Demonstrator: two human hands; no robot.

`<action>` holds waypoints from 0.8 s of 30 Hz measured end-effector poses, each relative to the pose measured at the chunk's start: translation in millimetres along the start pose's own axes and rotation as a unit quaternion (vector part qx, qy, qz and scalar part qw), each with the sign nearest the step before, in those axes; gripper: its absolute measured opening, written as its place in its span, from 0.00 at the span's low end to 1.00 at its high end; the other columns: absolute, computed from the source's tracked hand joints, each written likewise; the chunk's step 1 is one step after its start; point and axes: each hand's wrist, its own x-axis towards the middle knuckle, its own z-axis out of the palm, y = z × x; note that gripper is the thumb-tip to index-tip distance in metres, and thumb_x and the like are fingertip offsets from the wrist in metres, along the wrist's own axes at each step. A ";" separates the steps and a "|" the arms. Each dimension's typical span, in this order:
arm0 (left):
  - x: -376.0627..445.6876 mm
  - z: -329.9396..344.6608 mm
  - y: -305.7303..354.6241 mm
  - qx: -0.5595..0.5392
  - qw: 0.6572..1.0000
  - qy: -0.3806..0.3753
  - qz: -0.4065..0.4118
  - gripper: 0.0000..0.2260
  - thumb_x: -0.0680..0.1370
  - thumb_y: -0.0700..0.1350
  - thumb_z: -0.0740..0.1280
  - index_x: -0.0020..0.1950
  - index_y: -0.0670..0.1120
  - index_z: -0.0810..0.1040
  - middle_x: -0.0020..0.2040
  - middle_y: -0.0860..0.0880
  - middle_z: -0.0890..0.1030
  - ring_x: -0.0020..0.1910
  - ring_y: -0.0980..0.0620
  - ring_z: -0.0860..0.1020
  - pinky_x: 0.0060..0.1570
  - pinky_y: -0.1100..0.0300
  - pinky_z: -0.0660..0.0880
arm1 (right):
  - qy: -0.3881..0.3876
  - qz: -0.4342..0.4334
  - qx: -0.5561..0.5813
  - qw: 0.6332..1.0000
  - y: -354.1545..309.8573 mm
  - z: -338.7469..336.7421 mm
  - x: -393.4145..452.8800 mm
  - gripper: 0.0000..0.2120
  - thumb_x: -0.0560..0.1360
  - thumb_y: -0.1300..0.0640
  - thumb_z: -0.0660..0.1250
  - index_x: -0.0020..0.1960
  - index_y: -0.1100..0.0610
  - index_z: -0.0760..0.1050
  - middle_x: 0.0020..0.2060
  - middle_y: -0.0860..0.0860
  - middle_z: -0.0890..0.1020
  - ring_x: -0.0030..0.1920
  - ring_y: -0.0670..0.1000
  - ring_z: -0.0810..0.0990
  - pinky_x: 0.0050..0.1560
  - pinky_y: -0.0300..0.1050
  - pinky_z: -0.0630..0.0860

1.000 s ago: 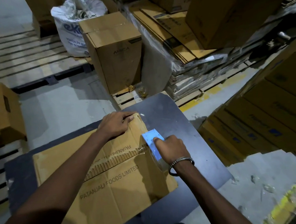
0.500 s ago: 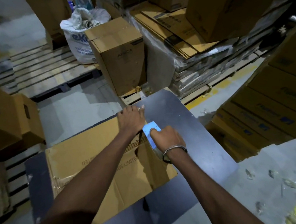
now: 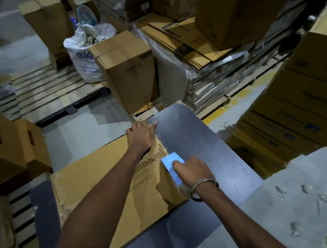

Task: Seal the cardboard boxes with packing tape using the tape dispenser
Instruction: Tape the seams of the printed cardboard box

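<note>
Flattened cardboard box (image 3: 109,192) lies on the dark table (image 3: 212,151). Left hand (image 3: 142,135) presses flat on its far corner, fingers relaxed. Right hand (image 3: 194,173) grips the blue tape dispenser (image 3: 170,163) at the box's right edge.

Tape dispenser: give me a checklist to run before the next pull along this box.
1. Right hand holds the tape dispenser: ok.
2. Left hand presses the far end of the flattened box: ok.
3. Box lies on the dark table: ok.
4. Tape stuck under the left hand: cannot tell, only a faint sheen shows.
5. Tape left on the roll: cannot tell, hidden by the hand.
</note>
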 end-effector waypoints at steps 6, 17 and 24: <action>-8.0 -1.6 0.3 -0.047 0.999 -0.006 0.005 0.40 0.83 0.69 0.41 0.85 0.43 0.56 0.85 0.41 0.55 0.85 0.42 0.52 0.81 0.40 0.51 | 0.017 -0.003 -0.005 1.000 1.8 0.4 -11.2 0.20 0.73 0.41 0.62 0.52 0.56 0.78 0.48 0.53 0.80 0.47 0.57 0.79 0.46 0.48 0.74; -49.7 23.4 17.3 -0.027 0.998 0.036 0.040 0.45 0.78 0.70 0.27 0.86 0.41 0.41 0.87 0.43 0.44 0.85 0.45 0.40 0.83 0.44 0.41 | 0.019 -0.007 0.004 1.000 10.5 1.4 -18.5 0.19 0.74 0.41 0.63 0.47 0.57 0.77 0.46 0.54 0.80 0.45 0.58 0.78 0.43 0.47 0.72; -50.2 20.8 19.1 -0.028 0.999 0.026 0.037 0.43 0.80 0.69 0.31 0.86 0.42 0.42 0.87 0.43 0.45 0.85 0.45 0.41 0.83 0.44 0.41 | 0.020 0.008 0.000 1.000 43.9 -1.3 -39.0 0.16 0.75 0.42 0.65 0.40 0.55 0.74 0.39 0.50 0.79 0.40 0.52 0.78 0.40 0.46 0.73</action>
